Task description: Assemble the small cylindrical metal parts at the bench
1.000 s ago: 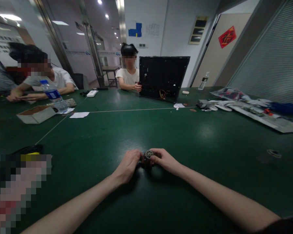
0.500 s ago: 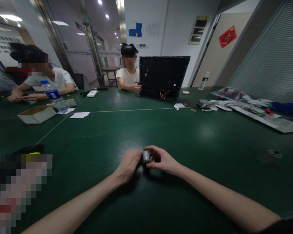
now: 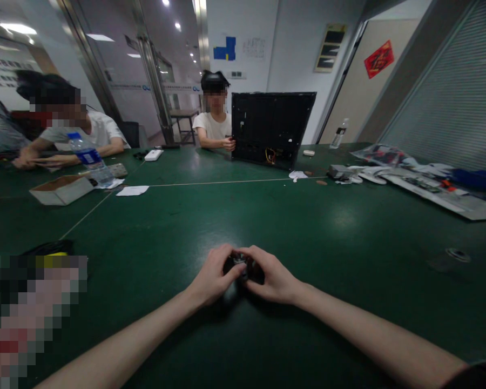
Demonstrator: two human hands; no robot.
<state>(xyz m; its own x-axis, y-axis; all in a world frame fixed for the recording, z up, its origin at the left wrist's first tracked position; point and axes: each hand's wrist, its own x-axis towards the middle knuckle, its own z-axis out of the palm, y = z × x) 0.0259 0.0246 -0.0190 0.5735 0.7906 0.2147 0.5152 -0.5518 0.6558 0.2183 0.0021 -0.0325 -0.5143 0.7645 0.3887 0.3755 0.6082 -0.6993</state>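
The hands [image 3: 222, 273] hide most of the small dark object [image 3: 240, 262], its kind unclear.

Green workbench [image 3: 340, 232] before white wall [image 3: 295, 70] and glass partition [image 3: 105, 70]

Glossy green workbench [image 3: 348, 227], matt cardboard box [image 3: 60, 192]

Small dark mechanical part [image 3: 243, 266], roundish in outline, with one little bright metal spot on the upper side. Enclosed from two sides, between the left hand [image 3: 215, 275] and the right hand [image 3: 273, 269], both curled closely around it, so most of its surface hidden. Position low over the green table top [image 3: 328, 270], in front of the body; contact with the table not possible to tell. Exact kind of part and its tilt also unclear from this view.
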